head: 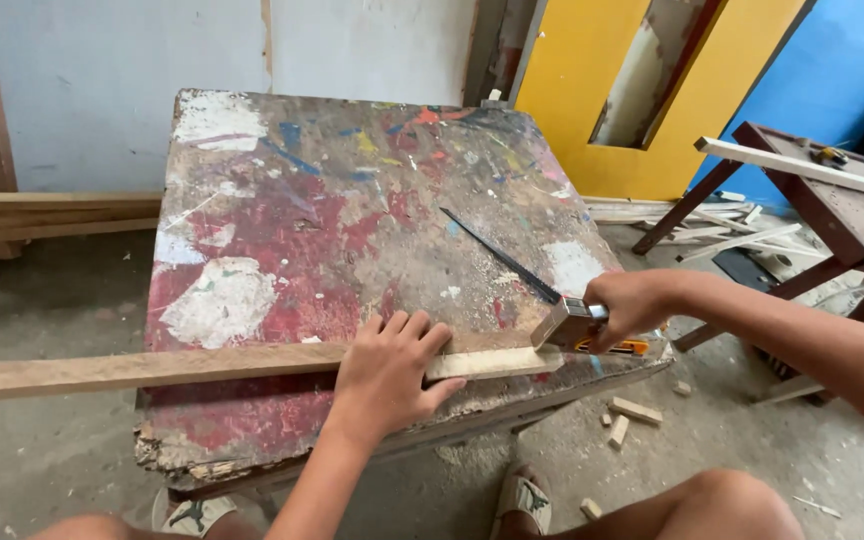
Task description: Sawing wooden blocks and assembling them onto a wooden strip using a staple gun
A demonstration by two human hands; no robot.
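Wooden strip under left hand, right hand gripping try square

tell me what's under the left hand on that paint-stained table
The left hand presses flat on a long wooden strip lying across the table. The stretch of strip beneath the palm is hidden.

The left hand is covering a stretch of the wooden strip, whose far end is running out past the left picture edge. The right hand is wrapping around the try square, hiding part of its stock, and an orange-yellow tool below it is showing too little to identify. Both forearms and the knees are being cropped by the bottom and right edges.
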